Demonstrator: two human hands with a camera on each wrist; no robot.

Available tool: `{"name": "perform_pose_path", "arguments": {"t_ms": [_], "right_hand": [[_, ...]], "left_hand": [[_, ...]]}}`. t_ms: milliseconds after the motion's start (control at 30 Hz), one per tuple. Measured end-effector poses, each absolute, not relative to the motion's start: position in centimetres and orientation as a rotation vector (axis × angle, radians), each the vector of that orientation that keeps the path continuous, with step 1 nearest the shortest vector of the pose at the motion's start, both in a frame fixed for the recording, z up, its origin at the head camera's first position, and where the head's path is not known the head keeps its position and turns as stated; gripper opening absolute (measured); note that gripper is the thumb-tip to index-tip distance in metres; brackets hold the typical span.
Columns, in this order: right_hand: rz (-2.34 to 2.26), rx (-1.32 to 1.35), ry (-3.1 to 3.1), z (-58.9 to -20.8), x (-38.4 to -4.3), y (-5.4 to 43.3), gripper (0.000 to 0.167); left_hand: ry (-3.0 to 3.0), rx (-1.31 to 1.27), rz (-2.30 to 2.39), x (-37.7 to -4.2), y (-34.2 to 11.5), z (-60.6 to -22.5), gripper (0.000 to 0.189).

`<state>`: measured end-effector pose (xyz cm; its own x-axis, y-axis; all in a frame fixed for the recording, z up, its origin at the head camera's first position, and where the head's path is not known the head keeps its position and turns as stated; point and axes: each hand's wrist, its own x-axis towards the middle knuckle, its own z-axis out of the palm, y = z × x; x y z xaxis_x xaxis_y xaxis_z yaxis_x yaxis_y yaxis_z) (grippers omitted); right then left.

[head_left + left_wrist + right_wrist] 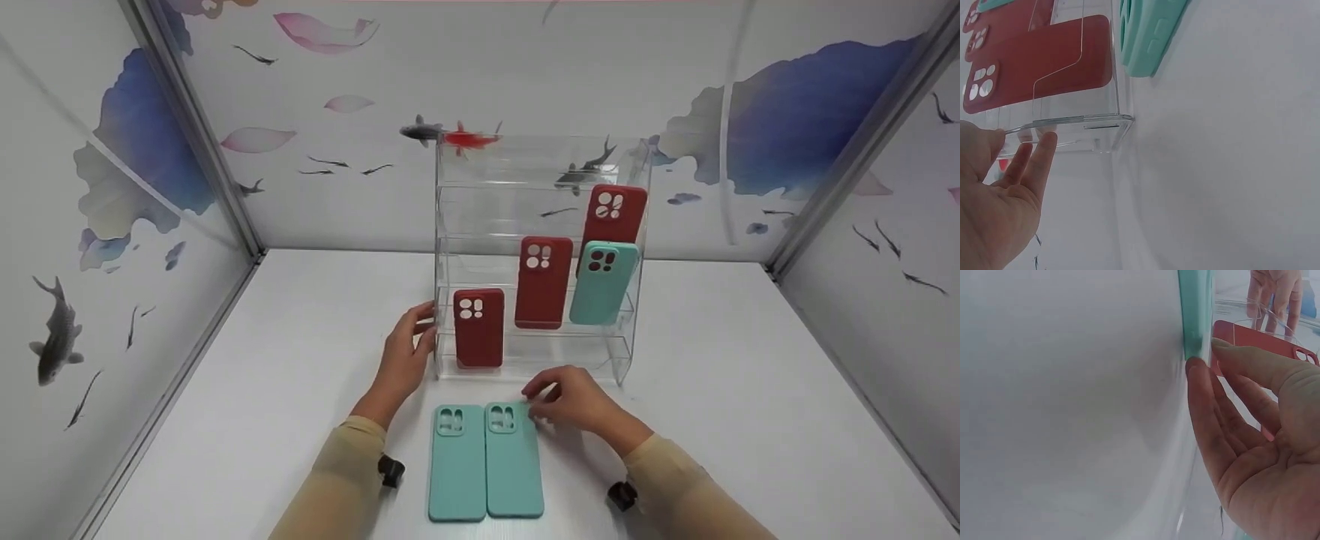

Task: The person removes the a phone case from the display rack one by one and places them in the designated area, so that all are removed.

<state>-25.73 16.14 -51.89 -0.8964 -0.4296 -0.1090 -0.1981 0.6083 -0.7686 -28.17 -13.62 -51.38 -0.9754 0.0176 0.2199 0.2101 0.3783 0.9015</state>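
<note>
A clear acrylic display stand [536, 349] holds several red phone cases [479, 328] and one teal phone case [604, 283] on its tiers. My left hand [405, 352] rests against the stand's left side, fingers fairly straight on the outer face. The left wrist view shows the thumb of that hand [1005, 191] at the panel's edge. In front of the stand, two teal phone cases lie side by side on the table: the left one [457, 472] and the right one [514, 465]. My right hand [577, 401] pinches the right case's upper right corner with thumb and index finger [1199, 385].
The white table [720, 390] extends to both sides of the stand. Printed panels with fish and petals surround it at the back [337, 202], left and right, joined by metal corner posts [191, 120]. Small black devices [391, 471] sit on both wrists.
</note>
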Motion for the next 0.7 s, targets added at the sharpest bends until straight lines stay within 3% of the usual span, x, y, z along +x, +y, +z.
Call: {"name": "perform_pose_path", "arguments": {"t_ms": [300, 700], "right_hand": [[-1.182, -0.685, 2.606, -49.9, -26.2, 15.5, 0.024], [-1.434, -0.687, 2.757, -45.9, -26.8, 13.3, 0.024]], "left_hand": [[-2.455, -0.193, -1.658, -28.1, -13.6, -51.3, 0.044], [-2.47, -0.223, -1.647, -28.2, -13.8, -51.2, 0.044]]}}
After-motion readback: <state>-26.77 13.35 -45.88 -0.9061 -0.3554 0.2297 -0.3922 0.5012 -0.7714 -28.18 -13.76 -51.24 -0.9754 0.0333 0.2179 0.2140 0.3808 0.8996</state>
